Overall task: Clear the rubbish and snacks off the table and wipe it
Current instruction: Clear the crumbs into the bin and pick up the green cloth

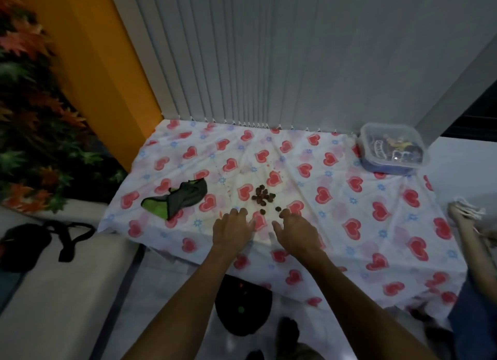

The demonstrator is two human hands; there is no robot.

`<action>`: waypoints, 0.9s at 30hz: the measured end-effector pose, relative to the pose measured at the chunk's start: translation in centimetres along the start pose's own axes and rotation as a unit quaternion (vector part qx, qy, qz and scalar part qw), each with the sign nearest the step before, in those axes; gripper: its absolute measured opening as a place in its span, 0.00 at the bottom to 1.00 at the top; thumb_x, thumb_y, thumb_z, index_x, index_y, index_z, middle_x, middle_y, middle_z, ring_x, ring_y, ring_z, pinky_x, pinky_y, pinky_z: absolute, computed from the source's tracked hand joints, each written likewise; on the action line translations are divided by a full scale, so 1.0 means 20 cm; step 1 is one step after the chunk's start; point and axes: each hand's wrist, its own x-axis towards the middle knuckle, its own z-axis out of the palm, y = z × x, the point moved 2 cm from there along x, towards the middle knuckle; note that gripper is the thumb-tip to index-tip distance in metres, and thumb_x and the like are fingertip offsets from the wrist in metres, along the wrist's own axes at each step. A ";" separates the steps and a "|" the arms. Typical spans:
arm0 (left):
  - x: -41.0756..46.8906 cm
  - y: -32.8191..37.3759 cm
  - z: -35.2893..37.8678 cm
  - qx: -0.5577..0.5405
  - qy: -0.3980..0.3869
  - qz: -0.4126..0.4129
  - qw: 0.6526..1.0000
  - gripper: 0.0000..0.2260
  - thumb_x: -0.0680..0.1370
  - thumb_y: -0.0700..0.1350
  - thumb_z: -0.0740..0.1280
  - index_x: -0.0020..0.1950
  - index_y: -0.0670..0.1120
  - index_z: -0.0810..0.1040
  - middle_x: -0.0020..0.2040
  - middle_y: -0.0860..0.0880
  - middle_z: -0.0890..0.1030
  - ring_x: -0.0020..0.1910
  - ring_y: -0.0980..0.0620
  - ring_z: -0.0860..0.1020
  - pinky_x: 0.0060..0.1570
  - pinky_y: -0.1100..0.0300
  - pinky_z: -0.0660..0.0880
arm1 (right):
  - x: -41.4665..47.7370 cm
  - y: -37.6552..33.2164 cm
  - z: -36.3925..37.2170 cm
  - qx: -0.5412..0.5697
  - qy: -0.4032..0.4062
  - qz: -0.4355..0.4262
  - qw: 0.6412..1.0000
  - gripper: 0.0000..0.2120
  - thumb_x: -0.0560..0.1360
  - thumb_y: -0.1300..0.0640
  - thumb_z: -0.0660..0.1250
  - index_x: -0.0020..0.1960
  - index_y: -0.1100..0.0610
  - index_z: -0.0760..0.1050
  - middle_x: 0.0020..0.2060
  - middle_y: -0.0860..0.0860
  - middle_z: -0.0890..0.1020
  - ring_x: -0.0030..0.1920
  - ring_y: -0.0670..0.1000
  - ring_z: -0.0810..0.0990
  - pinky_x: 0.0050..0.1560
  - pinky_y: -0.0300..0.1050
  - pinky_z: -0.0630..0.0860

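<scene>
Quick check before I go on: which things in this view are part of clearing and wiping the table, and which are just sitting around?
Part of the job:
- pile of brown snack pieces, with two strays nearer the hands
- green-grey cloth
- lidded plastic box of packets
- heart-print tablecloth
- left hand and right hand, both open, empty

Just lying about:
- black bag on the bench
- leafy plant
- blinds

Tablecloth (336, 206) – thin matt cotton-like fabric, creased, printed hearts. Rag (177, 198) – soft crumpled cloth, grey and green, matt. Snacks (262, 195) look dull, rough-surfaced, probably dry; too blurry to be sure. Box (392, 149) is clear glossy plastic with a smooth lid. Blinds (269, 50) – smooth matt slats.
</scene>
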 end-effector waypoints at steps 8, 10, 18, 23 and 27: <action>0.04 -0.04 0.01 -0.022 -0.010 -0.022 0.999 0.23 0.83 0.61 0.56 0.70 0.48 0.74 0.65 0.45 0.78 0.63 0.42 0.78 0.60 0.48 0.76 | 0.07 0.05 0.04 0.003 -0.024 0.003 1.000 0.24 0.80 0.40 0.59 0.71 0.52 0.69 0.63 0.53 0.80 0.58 0.54 0.81 0.55 0.50 0.80; 0.06 -0.06 0.01 -0.022 -0.009 -0.026 0.999 0.23 0.83 0.61 0.57 0.70 0.48 0.74 0.64 0.45 0.79 0.62 0.43 0.78 0.59 0.48 0.76 | 0.11 0.06 0.04 0.011 -0.025 -0.001 1.000 0.24 0.80 0.40 0.59 0.70 0.53 0.70 0.61 0.53 0.81 0.56 0.53 0.81 0.54 0.50 0.80; 0.11 -0.19 0.05 -0.017 -0.012 -0.062 0.998 0.22 0.83 0.60 0.58 0.68 0.47 0.75 0.62 0.45 0.79 0.60 0.44 0.79 0.56 0.50 0.77 | 0.23 0.01 0.14 0.030 -0.029 -0.040 0.998 0.19 0.80 0.43 0.61 0.62 0.55 0.73 0.49 0.52 0.83 0.46 0.51 0.82 0.43 0.45 0.79; 0.10 -0.38 0.04 -0.024 -0.011 -0.111 0.993 0.22 0.83 0.60 0.57 0.68 0.47 0.75 0.62 0.44 0.79 0.61 0.42 0.79 0.57 0.49 0.76 | 0.28 -0.13 0.25 0.038 -0.049 -0.081 0.995 0.13 0.79 0.45 0.59 0.53 0.54 0.72 0.44 0.53 0.82 0.43 0.55 0.82 0.43 0.50 0.80; 0.07 -0.59 0.02 -0.045 0.000 -0.153 0.987 0.21 0.83 0.59 0.59 0.66 0.46 0.76 0.62 0.42 0.79 0.61 0.41 0.79 0.56 0.48 0.77 | 0.29 -0.31 0.34 0.012 -0.086 -0.108 0.990 0.17 0.80 0.44 0.60 0.62 0.54 0.72 0.52 0.54 0.81 0.52 0.57 0.81 0.49 0.50 0.78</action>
